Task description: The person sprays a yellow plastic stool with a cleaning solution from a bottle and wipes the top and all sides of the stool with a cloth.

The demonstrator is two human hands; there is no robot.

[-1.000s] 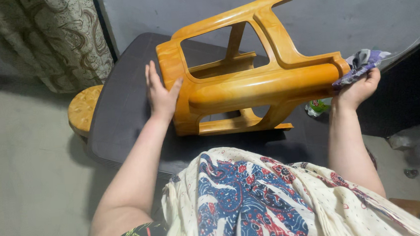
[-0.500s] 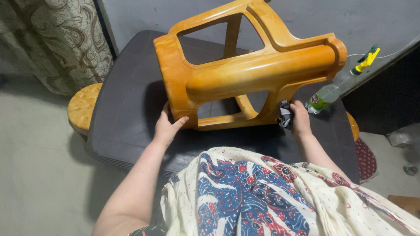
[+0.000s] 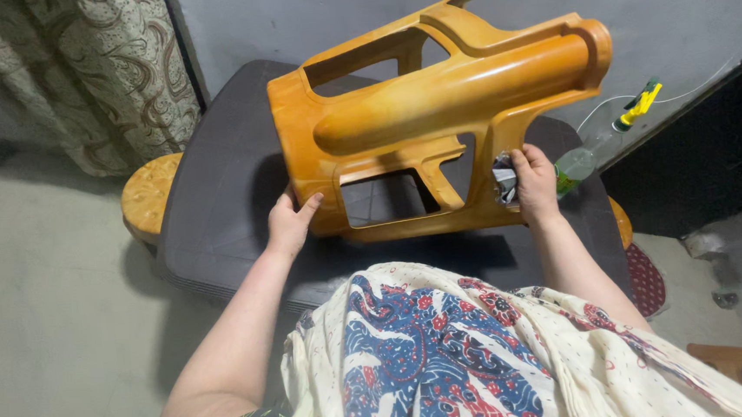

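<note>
The orange plastic stool [image 3: 434,108] is tipped on its side on the dark grey worktop [image 3: 214,202], legs pointing off to the right and lifted up a bit. Left hand [image 3: 292,223] props the seat edge from below, fingers spread against the plastic. Right hand [image 3: 533,184] has its fingers curled around a bunched rag [image 3: 504,189], pressed against a lower leg. My worry: only the seat corner looks planted, so a hard rub could roll the stool off the left palm. There's also a spray bottle [image 3: 593,145] lying just beside that right hand, easy to knock off the worktop.
</note>
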